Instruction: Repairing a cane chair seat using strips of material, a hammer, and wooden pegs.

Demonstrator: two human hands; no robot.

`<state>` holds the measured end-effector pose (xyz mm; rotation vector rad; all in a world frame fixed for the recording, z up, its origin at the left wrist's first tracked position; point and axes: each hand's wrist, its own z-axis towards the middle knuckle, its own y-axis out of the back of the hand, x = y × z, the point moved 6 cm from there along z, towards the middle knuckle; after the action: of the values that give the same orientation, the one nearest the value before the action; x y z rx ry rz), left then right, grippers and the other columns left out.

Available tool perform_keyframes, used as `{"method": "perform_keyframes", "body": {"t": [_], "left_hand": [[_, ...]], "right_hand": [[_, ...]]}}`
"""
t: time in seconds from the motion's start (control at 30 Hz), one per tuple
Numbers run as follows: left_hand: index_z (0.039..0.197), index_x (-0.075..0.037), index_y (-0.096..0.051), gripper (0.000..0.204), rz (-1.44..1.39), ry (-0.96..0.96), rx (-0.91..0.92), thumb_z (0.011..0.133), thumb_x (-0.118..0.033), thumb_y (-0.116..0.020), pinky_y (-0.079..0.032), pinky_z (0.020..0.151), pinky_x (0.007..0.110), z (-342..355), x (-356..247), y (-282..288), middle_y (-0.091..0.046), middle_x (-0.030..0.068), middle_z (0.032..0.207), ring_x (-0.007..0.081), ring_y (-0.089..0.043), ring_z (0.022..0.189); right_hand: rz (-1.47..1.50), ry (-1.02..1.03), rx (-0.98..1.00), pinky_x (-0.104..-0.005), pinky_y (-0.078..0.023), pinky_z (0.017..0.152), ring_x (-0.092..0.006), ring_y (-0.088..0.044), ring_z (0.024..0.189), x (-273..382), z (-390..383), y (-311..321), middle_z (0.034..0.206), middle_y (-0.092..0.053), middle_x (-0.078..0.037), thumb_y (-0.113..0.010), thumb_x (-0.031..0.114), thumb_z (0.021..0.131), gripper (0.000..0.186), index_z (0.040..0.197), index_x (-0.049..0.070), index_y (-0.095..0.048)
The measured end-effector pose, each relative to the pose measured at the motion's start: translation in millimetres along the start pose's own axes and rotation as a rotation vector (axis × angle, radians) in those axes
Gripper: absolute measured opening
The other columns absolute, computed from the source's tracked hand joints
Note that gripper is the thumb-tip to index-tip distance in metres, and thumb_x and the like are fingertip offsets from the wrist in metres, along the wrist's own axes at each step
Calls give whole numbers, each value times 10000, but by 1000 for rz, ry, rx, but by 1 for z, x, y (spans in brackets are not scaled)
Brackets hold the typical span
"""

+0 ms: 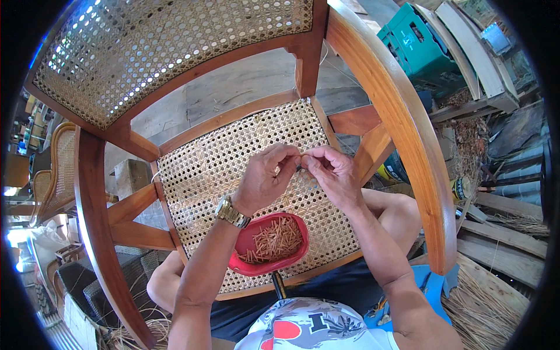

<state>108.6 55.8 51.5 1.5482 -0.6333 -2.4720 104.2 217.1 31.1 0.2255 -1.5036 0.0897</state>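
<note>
A wooden armchair with a woven cane seat and a cane back stands before me. Over the seat, my left hand and my right hand meet fingertip to fingertip. Each is closed in a pinch; whatever lies between the fingers is too small to make out. Just below my left hand, a red plastic tub rests on the seat's near part. Many short, thin wooden pegs lie in it. A dark handle sticks out from under the tub toward me.
The curved wooden armrests rise on both sides of my arms. At the upper right stands a green crate near stacked boards. Loose cane strands lie at the lower right, beside a blue cloth-like piece. Another cane chair is at the left.
</note>
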Motion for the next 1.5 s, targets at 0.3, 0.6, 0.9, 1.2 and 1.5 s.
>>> {"method": "perform_keyframes", "body": {"t": [0.3, 0.6, 0.9, 1.2, 1.5], "left_hand": [[1069, 11, -664, 131, -104, 86, 74, 948, -31, -694, -593, 662, 310, 0, -3, -19, -709, 114, 925, 183, -732, 789], [1059, 6, -680, 117, -61, 159, 145, 951, -37, -694, -577, 694, 288, 8, -3, -38, -711, 101, 924, 159, -723, 804], [1055, 3, -671, 115, -61, 176, 186, 963, -61, -693, -574, 697, 287, 3, -1, -42, -708, 96, 928, 173, -725, 794], [1057, 3, -675, 129, -7, 141, 178, 960, -78, -699, -566, 658, 298, 2, -1, -47, -699, 95, 906, 178, -711, 753], [1111, -8, -700, 189, -140, 297, 264, 1013, -165, -660, -564, 742, 292, 25, 20, -30, -733, 55, 936, 104, -688, 844]], "right_hand": [[-225, 203, 54, -269, -538, 644, -107, -682, 762, 14, -9, 22, 895, -747, -62, -691, 103, 987, 112, 1061, 22, -715], [-82, 144, -9, -215, -510, 663, -44, -625, 780, -12, -14, 33, 877, -711, -21, -735, 119, 966, 148, 1080, 29, -705], [-159, 162, 24, -269, -528, 666, -89, -648, 762, -8, -18, 37, 882, -720, -53, -742, 73, 943, 116, 1031, 20, -689], [-262, 227, -13, -268, -500, 615, -81, -624, 714, -8, -22, 39, 847, -696, -45, -749, 48, 928, 114, 1025, 17, -697], [-181, 214, -54, -261, -475, 588, -85, -597, 673, -5, -23, 41, 823, -686, -49, -738, 41, 927, 90, 1008, 26, -703]]}}
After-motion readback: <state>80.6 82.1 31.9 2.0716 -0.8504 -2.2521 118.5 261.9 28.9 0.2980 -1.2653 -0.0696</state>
